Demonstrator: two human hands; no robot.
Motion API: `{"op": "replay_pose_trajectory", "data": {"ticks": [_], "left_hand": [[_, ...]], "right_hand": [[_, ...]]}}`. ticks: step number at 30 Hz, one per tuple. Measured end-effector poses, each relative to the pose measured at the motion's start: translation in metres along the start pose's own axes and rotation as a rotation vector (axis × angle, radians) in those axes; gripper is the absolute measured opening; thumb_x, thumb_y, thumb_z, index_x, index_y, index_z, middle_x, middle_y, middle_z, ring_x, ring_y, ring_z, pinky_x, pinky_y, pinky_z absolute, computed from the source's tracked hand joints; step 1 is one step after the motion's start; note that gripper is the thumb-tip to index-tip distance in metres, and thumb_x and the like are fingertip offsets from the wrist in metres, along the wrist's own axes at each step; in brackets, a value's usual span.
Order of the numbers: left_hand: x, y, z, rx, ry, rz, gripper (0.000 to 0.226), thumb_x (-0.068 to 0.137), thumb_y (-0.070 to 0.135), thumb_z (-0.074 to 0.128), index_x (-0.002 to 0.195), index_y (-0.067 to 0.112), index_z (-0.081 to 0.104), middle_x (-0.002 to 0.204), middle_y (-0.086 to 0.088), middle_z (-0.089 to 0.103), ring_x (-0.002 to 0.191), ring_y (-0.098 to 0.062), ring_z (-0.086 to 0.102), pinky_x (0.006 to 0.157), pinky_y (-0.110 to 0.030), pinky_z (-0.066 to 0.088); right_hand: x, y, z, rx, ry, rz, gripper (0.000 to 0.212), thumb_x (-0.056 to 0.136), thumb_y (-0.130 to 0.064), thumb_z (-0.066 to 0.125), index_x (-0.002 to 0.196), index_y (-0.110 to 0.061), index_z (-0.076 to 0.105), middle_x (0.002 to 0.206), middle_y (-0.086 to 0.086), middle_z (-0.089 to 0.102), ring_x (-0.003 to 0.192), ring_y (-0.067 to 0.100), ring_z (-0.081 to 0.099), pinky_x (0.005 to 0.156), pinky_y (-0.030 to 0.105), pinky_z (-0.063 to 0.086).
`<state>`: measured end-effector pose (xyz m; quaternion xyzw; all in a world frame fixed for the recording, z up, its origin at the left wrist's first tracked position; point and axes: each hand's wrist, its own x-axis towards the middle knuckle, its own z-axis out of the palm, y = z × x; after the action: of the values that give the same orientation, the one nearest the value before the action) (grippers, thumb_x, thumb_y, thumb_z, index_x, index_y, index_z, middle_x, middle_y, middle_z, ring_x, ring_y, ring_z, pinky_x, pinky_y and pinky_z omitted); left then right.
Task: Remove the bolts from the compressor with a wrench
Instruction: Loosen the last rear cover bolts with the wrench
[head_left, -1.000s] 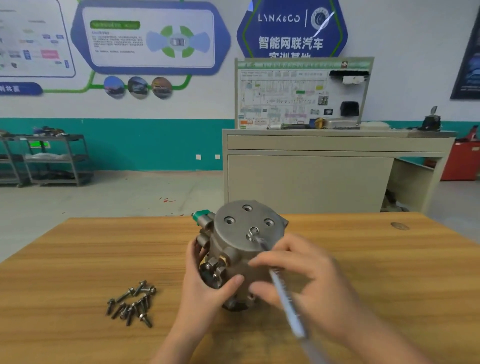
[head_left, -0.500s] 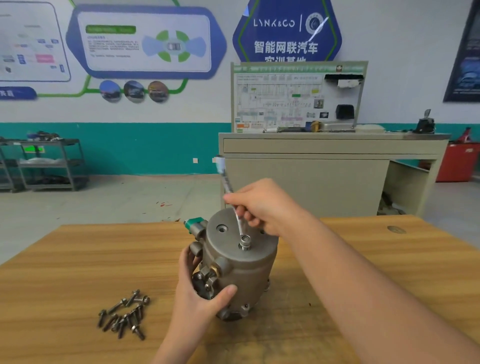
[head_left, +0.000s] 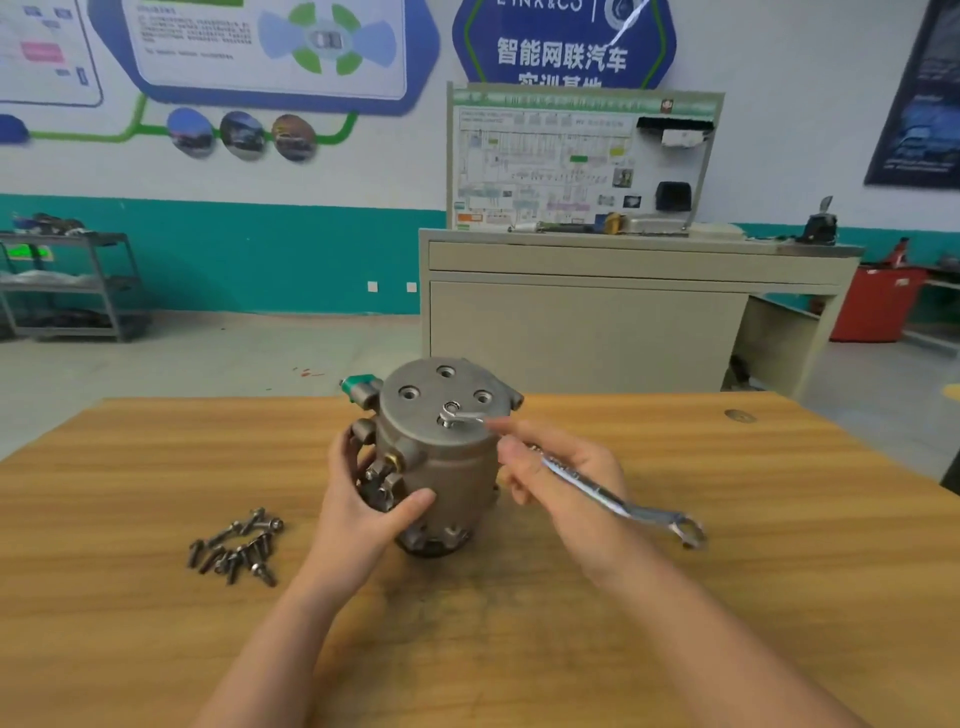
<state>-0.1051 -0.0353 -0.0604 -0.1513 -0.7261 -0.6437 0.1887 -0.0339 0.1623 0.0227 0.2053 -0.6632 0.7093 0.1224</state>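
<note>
From the head camera, your left hand (head_left: 363, 512) wraps the near side of the compressor (head_left: 441, 462), thumb across its front and fingers curled behind the fittings, steadying it upright at the middle of the table (head_left: 779, 597). Your right hand (head_left: 561, 483) grips the shank of the wrench (head_left: 597, 486), fingers curled round it, with the open end set on the bolt (head_left: 451, 414) on the compressor's flat top and the ring end hanging free over the table to your right. Three other holes on the top face look empty, and a pile of loose bolts (head_left: 236, 545) lies on the wood just left of your left hand, so this looks like the last bolt on that face. The risk from here is a slip: the wrench slopes down from the bolt toward your hand, so its jaws may sit only partly on the head, and a hard pull could round the corners or throw the wrench off. The compressor stands on one end and is held by one hand only; a sideways tug on the long handle could tip or spin it. A freed bolt could also roll off the flat top onto the table.
</note>
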Motion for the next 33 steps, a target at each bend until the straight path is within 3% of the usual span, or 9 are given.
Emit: {"op": "replay_pose_trajectory", "data": {"ticks": [4, 9, 14, 18, 21, 23, 25, 30, 33], "left_hand": [[0.000, 0.005, -0.001, 0.008, -0.023, -0.028, 0.096, 0.066, 0.027, 0.085, 0.136, 0.044, 0.022, 0.127, 0.029, 0.046, 0.110, 0.026, 0.047, 0.080, 0.004, 0.038], [0.001, 0.011, -0.006, 0.056, -0.074, -0.076, 0.105, 0.072, 0.019, 0.084, 0.150, 0.024, 0.015, 0.130, 0.020, 0.046, 0.107, 0.030, 0.045, 0.079, 0.005, 0.037], [-0.002, 0.015, -0.010, 0.179, -0.111, -0.088, 0.083, 0.074, 0.020, 0.082, 0.130, 0.043, 0.026, 0.129, 0.030, 0.039, 0.113, 0.029, 0.041, 0.084, 0.004, 0.036], [-0.013, 0.031, -0.027, 0.191, -0.158, 0.037, 0.094, 0.077, 0.052, 0.075, 0.150, 0.017, 0.028, 0.155, 0.001, 0.032, 0.147, -0.008, 0.021, 0.121, -0.027, 0.017], [-0.006, 0.047, -0.017, 0.371, 0.026, 0.069, 0.141, 0.049, 0.090, 0.064, 0.157, 0.029, -0.003, 0.164, 0.009, -0.006, 0.151, -0.008, -0.003, 0.123, -0.037, 0.004], [-0.003, 0.059, -0.015, 0.596, -0.020, 0.295, 0.114, 0.062, 0.079, 0.062, 0.153, 0.045, 0.004, 0.163, 0.019, -0.006, 0.150, -0.006, -0.012, 0.121, -0.040, -0.005], [0.010, 0.073, -0.012, 0.721, -0.048, 0.367, 0.074, 0.074, 0.072, 0.051, 0.141, 0.045, 0.035, 0.154, 0.023, 0.027, 0.151, -0.004, 0.002, 0.121, -0.041, -0.009], [0.020, 0.091, -0.001, 0.525, -0.059, 0.279, 0.037, 0.076, 0.058, 0.063, 0.112, 0.054, 0.056, 0.123, 0.040, 0.040, 0.113, 0.041, 0.013, 0.104, 0.000, 0.003], [0.022, 0.094, -0.001, 0.499, -0.038, 0.094, 0.031, 0.083, 0.037, 0.074, 0.101, 0.057, 0.059, 0.135, 0.020, 0.054, 0.132, 0.005, 0.030, 0.112, -0.024, 0.022]], "right_hand": [[0.053, 0.003, -0.010, 0.546, 0.284, 0.434, 0.014, 0.082, -0.015, 0.071, 0.086, -0.002, 0.067, 0.052, 0.000, 0.053, 0.041, 0.004, 0.047, 0.033, 0.014, 0.033], [0.126, -0.022, 0.023, -0.089, 0.177, 0.536, 0.018, 0.086, -0.017, 0.074, 0.083, -0.001, 0.065, 0.055, 0.000, 0.054, 0.037, 0.004, 0.040, 0.033, 0.015, 0.030], [0.109, -0.044, 0.079, -0.938, -0.339, 0.078, 0.018, 0.085, -0.029, 0.072, 0.096, -0.015, 0.073, 0.074, -0.005, 0.061, 0.061, 0.007, 0.054, 0.050, 0.020, 0.038], [0.052, -0.042, 0.071, -1.208, -0.426, -0.304, 0.013, 0.078, -0.035, 0.069, 0.077, -0.033, 0.056, 0.074, -0.013, 0.044, 0.067, 0.009, 0.046, 0.050, 0.023, 0.025], [0.027, -0.023, 0.044, -1.074, -0.359, -0.397, 0.023, 0.081, -0.053, 0.067, 0.082, -0.032, 0.058, 0.080, -0.011, 0.037, 0.068, 0.004, 0.039, 0.053, 0.023, 0.029], [0.019, -0.011, 0.026, -0.865, -0.277, -0.370, 0.027, 0.085, -0.049, 0.065, 0.101, -0.028, 0.071, 0.087, -0.012, 0.047, 0.077, 0.003, 0.048, 0.066, 0.022, 0.042], [0.016, -0.002, 0.013, -0.649, -0.201, -0.316, 0.029, 0.090, -0.041, 0.059, 0.111, -0.026, 0.073, 0.095, -0.012, 0.057, 0.090, 0.003, 0.056, 0.077, 0.014, 0.042], [0.025, -0.001, 0.005, -0.414, -0.088, -0.279, 0.020, 0.086, -0.040, 0.055, 0.097, -0.043, 0.072, 0.092, -0.024, 0.066, 0.091, 0.004, 0.065, 0.077, 0.013, 0.047], [0.026, -0.001, 0.004, -0.216, -0.098, -0.276, 0.012, 0.082, -0.034, 0.062, 0.091, -0.040, 0.067, 0.082, -0.009, 0.071, 0.077, 0.005, 0.067, 0.066, 0.018, 0.051]]}}
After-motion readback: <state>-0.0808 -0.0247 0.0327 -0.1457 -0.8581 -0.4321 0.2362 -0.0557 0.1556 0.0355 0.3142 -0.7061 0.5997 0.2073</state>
